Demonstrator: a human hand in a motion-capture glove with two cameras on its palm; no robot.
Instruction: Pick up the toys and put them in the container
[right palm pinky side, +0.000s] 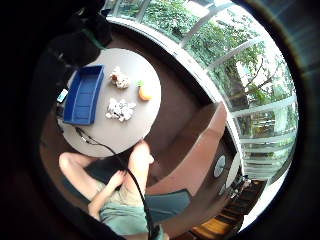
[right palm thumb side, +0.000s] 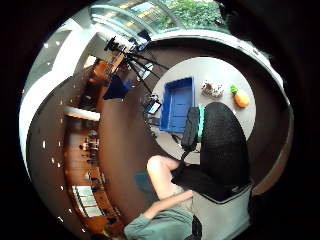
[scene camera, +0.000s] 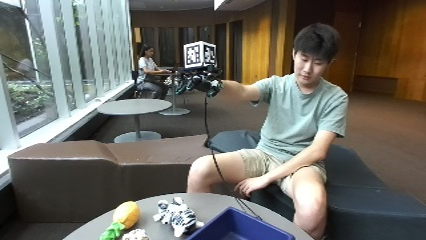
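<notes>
Nearest the outside camera sat the blue container (scene camera: 236, 227), empty, at the edge of the round worktop (scene camera: 213, 202), with three toys just beside it: a striped zebra toy (scene camera: 176, 215), a yellow pineapple toy (scene camera: 125, 214) and a pale speckled toy (scene camera: 136, 235) barely showing at the frame's edge. From the little-finger palm view the same three lay in a loose cluster on the worktop, all on one side of the container's long wall, none touching it. The gloved right hand (scene camera: 200, 80) was raised at shoulder height, well above and well apart from the toys, holding nothing; whether its grip was spread or curled I could not tell. The toys lay straight down from the palm, so the coming move would probably be a long descent towards the cluster, the zebra toy being closest to the container
</notes>
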